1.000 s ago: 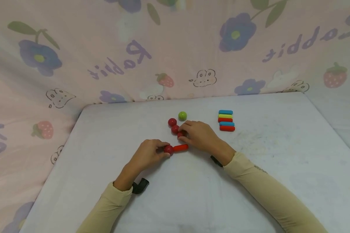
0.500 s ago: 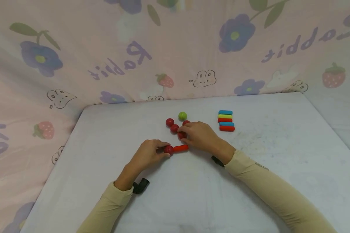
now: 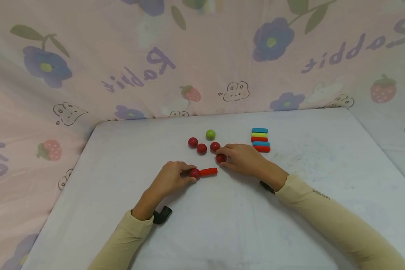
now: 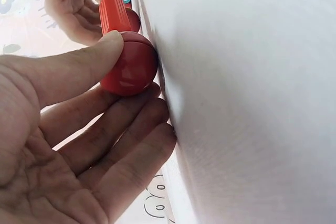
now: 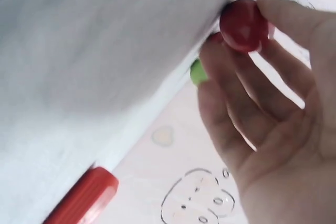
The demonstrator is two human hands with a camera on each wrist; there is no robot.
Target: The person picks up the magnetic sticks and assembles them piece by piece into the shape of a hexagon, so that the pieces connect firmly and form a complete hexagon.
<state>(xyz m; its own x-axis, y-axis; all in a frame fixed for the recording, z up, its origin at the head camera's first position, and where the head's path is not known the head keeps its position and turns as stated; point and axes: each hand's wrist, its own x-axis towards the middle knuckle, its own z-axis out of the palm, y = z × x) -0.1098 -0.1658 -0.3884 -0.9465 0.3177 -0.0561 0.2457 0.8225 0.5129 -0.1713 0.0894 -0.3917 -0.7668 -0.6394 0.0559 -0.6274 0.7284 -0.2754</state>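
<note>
Across the white table [image 3: 209, 232]: left hand [image 3: 168, 182] and right hand [image 3: 243, 159], both pinching.

Far edge [image 3: 222, 116] stands apart from both; moving room lies nearside. Red stick [image 3: 209, 171] touches the left red ball [image 3: 195, 174], held by the left hand; the right hand holds the right red ball [image 3: 221, 158] just to the far side of the stick's free end. Steady pinches should preserve alignment.

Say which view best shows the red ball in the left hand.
The left wrist view: the red ball appears large, close up and mostly uncovered there. The head view shows it small, gripped by the left hand; the right wrist view does not show it.
</note>
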